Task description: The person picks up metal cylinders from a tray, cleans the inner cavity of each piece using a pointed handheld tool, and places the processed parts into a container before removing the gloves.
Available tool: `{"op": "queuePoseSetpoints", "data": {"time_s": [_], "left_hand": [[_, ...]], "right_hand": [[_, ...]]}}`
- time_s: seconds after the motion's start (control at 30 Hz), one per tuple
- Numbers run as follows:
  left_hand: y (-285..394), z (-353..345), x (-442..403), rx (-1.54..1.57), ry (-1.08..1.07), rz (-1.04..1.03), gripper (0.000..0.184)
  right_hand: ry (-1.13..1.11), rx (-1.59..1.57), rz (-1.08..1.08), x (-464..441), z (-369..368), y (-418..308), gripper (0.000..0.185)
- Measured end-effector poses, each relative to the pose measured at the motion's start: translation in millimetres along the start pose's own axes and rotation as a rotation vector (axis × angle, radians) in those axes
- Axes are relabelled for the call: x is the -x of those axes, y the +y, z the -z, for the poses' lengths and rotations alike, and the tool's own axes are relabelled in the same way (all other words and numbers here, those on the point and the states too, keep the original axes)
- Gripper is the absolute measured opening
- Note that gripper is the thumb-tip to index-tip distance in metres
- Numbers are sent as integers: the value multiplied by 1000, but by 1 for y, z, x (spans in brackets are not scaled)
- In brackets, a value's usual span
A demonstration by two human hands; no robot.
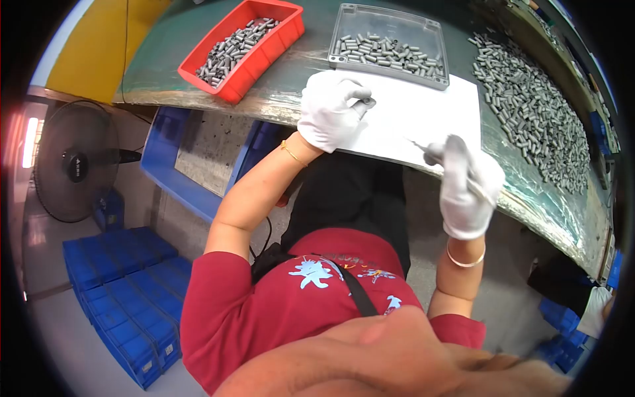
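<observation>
My left hand (329, 109), in a white glove, pinches a small grey metal cylinder (369, 102) between thumb and fingers over the left part of a white sheet (423, 109). Also gloved, my right hand (471, 185) is closed around a thin pointed tool (415, 143) at the sheet's front right. The tool's tip points left, apart from the cylinder; its exact kind is unclear. Just beyond the sheet, a clear plastic tray (390, 20) holds many such cylinders. A red bin (268, 63) with more of them stands to the left.
A large heap of grey metal cylinders (529, 106) covers the right of the green table (155, 76). Below the table edge at left is a blue crate (188, 182). Blue boxes (132, 291) and a black fan (76, 162) stand on the floor at left.
</observation>
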State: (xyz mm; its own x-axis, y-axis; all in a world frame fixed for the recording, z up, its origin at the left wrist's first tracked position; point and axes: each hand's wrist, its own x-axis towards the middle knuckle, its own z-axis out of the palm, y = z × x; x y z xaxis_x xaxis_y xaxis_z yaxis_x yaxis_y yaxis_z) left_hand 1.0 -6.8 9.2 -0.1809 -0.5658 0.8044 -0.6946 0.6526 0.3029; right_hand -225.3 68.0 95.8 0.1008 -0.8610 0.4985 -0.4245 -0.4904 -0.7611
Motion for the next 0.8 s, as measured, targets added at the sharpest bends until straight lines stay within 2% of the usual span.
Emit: {"op": "queuePoseSetpoints", "data": {"time_s": [0.17,0.33,0.63,0.7,0.8], "left_hand": [[-6,3,3,52,58,31,26],[-8,7,3,31,63,31,27],[-2,11,2,43,26,40,27],[0,11,2,44,5,65,26],[5,12,1,22,-15,87,25]], "right_hand": [[-17,-1,76,11,8,8,25],[-43,-12,96,19,-2,13,16],[-44,-62,163,12,-10,-3,10],[-15,-35,253,7,-14,0,4],[23,3,330,6,-19,4,5]]}}
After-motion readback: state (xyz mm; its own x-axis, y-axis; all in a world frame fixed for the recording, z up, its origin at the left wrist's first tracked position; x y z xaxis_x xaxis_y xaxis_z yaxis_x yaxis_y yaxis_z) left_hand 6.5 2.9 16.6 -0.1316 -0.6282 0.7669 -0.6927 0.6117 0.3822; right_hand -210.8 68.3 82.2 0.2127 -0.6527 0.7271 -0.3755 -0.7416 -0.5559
